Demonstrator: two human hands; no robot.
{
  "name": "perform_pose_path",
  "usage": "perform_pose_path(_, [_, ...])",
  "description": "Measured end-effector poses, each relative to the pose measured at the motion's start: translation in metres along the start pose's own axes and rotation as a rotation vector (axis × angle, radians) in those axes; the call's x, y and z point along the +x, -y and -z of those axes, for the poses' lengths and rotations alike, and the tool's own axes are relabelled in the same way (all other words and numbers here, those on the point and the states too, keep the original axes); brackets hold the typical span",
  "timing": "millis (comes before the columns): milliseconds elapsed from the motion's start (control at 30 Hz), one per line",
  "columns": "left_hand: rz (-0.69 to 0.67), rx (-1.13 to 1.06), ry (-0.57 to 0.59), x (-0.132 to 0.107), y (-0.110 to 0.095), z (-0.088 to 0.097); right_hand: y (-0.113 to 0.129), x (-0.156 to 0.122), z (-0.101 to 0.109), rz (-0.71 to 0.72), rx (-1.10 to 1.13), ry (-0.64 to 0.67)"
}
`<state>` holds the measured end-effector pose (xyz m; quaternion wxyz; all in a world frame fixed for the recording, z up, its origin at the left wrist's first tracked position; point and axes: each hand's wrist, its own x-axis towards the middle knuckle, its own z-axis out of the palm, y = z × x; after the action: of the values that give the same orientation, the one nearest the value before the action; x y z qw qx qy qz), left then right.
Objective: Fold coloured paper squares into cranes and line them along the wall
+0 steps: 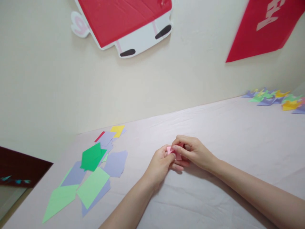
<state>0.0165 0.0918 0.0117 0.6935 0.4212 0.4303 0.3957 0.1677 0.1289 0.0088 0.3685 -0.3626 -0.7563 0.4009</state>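
Note:
My left hand (160, 165) and my right hand (194, 153) meet over the middle of the table, fingers pinched together. Between them they hold a small folded piece of pink paper (170, 150); most of it is hidden by my fingers. Both hands rest just above the pale cloth on the table (214, 197).
Loose paper sheets lie at the left: dark green (91, 157), light green (92, 187), lavender (116, 163), yellow (117, 130). A pile of folded paper figures (276, 98) sits at the far right by the wall. Red decorations (124, 19) hang on the wall behind.

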Motion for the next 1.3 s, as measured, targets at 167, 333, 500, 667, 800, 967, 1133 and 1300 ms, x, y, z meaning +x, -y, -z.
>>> perform_pose_path(167, [-0.016, 0.011, 0.036, -0.001, 0.002, 0.003, -0.005, -0.002, -0.003, -0.063, 0.065, -0.006])
perform_pose_path(333, [-0.074, 0.062, -0.094, 0.0, 0.012, 0.001, -0.007, -0.003, -0.003, -0.108, 0.133, -0.059])
perform_pose_path(500, [-0.125, 0.102, -0.151, -0.001, 0.017, 0.0, -0.004, -0.003, -0.002, -0.184, 0.254, -0.032])
perform_pose_path(667, [-0.134, 0.125, -0.204, -0.001, 0.017, -0.001, -0.002, -0.001, -0.003, -0.226, 0.368, -0.024])
perform_pose_path(800, [-0.148, 0.127, -0.212, -0.002, 0.016, -0.003, -0.003, 0.0, -0.002, -0.26, 0.426, -0.029])
perform_pose_path(967, [-0.158, 0.118, -0.196, -0.004, 0.015, -0.003, -0.01, 0.002, -0.002, -0.295, 0.449, -0.046])
perform_pose_path(1133, [-0.196, 0.144, -0.179, -0.003, 0.014, -0.002, -0.014, 0.003, -0.001, -0.309, 0.467, -0.069])
perform_pose_path(1300, [-0.191, 0.154, -0.201, -0.003, 0.016, 0.0, -0.016, 0.003, -0.001, -0.317, 0.506, -0.025])
